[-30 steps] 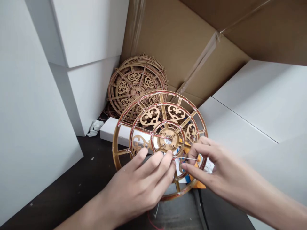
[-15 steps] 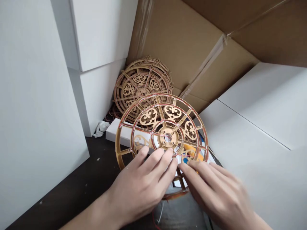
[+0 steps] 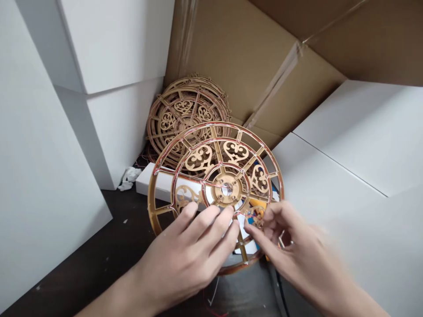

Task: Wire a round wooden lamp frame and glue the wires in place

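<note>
A round gold openwork frame [image 3: 216,149] with scrolled heart shapes and a hub stands tilted in front of me. Red and white wires run along its rings. My left hand [image 3: 193,248] reaches over the lower left, with bent fingers gripping the frame near the inner ring below the hub. At the lower right is my right hand [image 3: 297,246], its fingers curled and its thumb tip against the frame. A thin red wire [image 3: 251,215] leads from beside the left fingertips to the right fingers, which appear to pinch it. The palms and part of the lower rim are hidden.
Behind the frame, a stack of similar round frames [image 3: 185,105] leans against a cardboard box [image 3: 224,57]. A long white box [image 3: 152,182] and crumpled white tissue [image 3: 129,177] lie on the dark table [image 3: 109,237]. White boards [image 3: 346,176] rise at both sides.
My right hand has lifted and curled its fingers, drawing back slightly from the frame's lower right. My left hand keeps its place on the frame. The view has shifted slightly.
</note>
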A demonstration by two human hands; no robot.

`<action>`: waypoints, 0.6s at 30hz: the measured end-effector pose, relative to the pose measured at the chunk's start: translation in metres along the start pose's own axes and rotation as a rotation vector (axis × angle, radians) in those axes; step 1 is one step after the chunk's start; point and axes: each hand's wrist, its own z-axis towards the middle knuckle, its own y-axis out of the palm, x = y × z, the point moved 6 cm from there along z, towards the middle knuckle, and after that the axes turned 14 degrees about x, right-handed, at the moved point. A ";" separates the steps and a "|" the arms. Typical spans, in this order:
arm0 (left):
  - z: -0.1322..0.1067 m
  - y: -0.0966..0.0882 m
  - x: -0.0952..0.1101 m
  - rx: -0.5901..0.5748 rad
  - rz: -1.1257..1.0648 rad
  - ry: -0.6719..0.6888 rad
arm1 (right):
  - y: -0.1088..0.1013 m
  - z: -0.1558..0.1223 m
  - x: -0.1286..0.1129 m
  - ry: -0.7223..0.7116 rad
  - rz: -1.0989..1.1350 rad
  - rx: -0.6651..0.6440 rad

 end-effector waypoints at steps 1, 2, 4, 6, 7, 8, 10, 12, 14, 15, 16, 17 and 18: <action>0.000 -0.001 0.000 0.011 -0.004 0.007 | 0.000 0.001 0.002 0.048 0.030 -0.021; 0.000 -0.001 0.001 0.022 -0.008 0.014 | 0.001 0.003 0.003 0.074 0.047 -0.051; 0.000 -0.002 0.002 0.036 -0.012 0.029 | 0.003 0.007 0.004 0.110 0.067 -0.152; -0.001 -0.001 0.002 0.034 -0.012 0.037 | 0.005 0.011 0.004 0.157 0.093 -0.274; -0.001 -0.001 0.002 0.033 -0.013 0.041 | 0.006 0.013 0.004 0.179 0.110 -0.325; -0.001 0.000 0.002 0.033 -0.014 0.044 | 0.006 0.015 0.003 0.198 0.131 -0.371; -0.001 0.000 0.003 0.037 -0.021 0.045 | 0.006 0.018 0.002 0.225 0.173 -0.431; -0.001 0.000 0.003 0.045 -0.033 0.045 | 0.004 0.020 0.001 0.238 0.189 -0.441; -0.001 0.000 0.003 0.043 -0.042 0.041 | 0.002 0.022 0.001 0.228 0.175 -0.415; -0.002 0.000 0.003 0.041 -0.046 0.040 | 0.000 0.022 0.001 0.215 0.158 -0.395; -0.002 0.000 0.003 0.037 -0.049 0.038 | -0.001 0.022 0.000 0.198 0.141 -0.377; -0.002 0.000 0.003 0.034 -0.055 0.038 | -0.002 0.022 0.000 0.177 0.125 -0.360; -0.001 0.000 0.003 0.033 -0.061 0.036 | -0.004 0.022 -0.002 0.150 0.109 -0.342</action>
